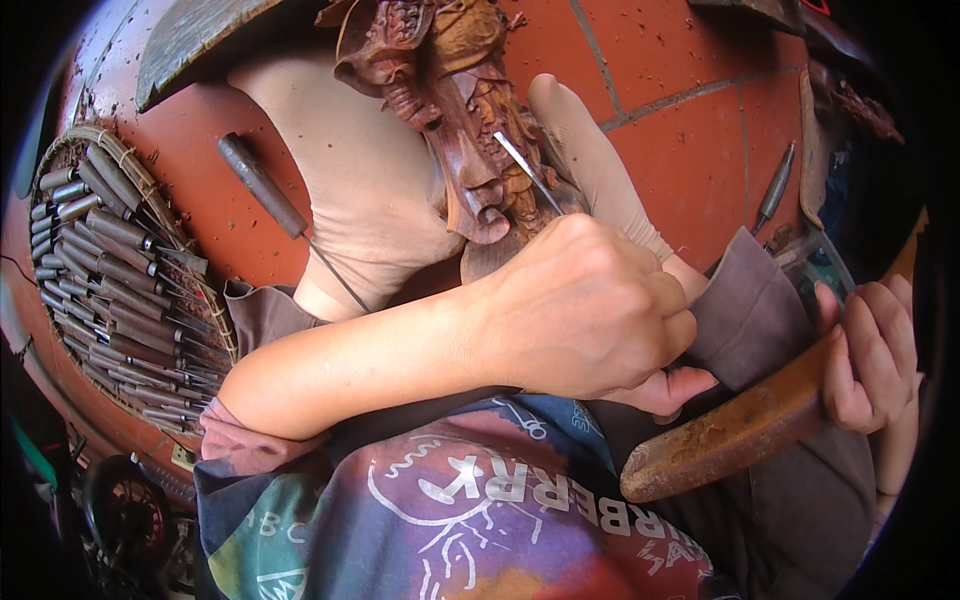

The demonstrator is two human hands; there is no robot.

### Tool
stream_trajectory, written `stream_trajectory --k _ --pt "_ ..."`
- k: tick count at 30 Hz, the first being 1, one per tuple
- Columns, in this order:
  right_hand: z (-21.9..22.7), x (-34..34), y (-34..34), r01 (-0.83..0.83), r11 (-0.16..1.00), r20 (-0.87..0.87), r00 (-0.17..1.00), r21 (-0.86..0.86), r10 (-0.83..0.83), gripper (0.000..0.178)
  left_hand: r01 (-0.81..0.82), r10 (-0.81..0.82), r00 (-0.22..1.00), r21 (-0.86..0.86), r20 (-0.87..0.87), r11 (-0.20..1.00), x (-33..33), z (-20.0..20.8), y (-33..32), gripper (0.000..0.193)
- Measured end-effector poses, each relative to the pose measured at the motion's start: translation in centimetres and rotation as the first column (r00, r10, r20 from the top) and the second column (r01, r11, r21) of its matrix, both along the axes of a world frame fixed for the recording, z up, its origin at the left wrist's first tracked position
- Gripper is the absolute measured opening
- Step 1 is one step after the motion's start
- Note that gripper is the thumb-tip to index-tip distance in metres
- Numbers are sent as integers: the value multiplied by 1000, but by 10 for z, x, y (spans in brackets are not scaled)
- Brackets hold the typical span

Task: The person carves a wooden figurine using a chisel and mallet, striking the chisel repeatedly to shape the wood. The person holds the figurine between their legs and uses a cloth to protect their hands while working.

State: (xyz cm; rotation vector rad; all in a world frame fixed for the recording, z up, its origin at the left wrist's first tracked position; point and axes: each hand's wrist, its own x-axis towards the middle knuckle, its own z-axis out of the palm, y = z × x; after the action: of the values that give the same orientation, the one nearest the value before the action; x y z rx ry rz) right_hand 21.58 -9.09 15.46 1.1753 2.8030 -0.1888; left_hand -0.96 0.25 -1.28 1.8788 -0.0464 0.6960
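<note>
My left hand (590,310) is closed in a fist, back of the hand upward, around a carving chisel. The chisel's thin metal blade (528,172) sticks out past the knuckles, and its handle is hidden in the fist. Its tip lies over a reddish-brown wood carving (470,120) with deep folds and curls, standing between my two feet in beige socks. I cannot tell whether tip and wood touch. At the right, my right hand (872,350) wraps its fingers around one end of a worn, flat wooden mallet (730,430). The mallet's other end points toward my left hand, apart from it.
On the left, a woven basket (215,310) holds many dark-handled chisels (125,300). One loose chisel (262,185) rests against my left foot; another tool (776,190) lies at the right on the red tile floor (690,160). A wooden board (200,45) lies at the upper left. Wood chips are scattered about.
</note>
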Motion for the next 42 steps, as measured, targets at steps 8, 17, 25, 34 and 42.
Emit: stream_trajectory --k 8,17,25,34,42 --pt "8 0 10 -47 995 45 998 -88 51 40 17 -17 1000 13 -18 1000 0 1 -2 42" --pt "12 -4 9 -25 993 68 997 -115 33 41 -4 5 999 -18 32 1000 3 -2 -2 39" --pt "16 -4 10 -27 987 100 994 -157 43 44 -13 14 1000 -44 9 999 3 0 0 40" --pt "11 22 -16 76 995 78 994 68 -81 47 -47 48 999 -77 3 996 3 7 6 41" --pt "18 19 2 64 997 56 997 -41 -61 45 -13 17 999 -118 29 993 4 7 10 38"
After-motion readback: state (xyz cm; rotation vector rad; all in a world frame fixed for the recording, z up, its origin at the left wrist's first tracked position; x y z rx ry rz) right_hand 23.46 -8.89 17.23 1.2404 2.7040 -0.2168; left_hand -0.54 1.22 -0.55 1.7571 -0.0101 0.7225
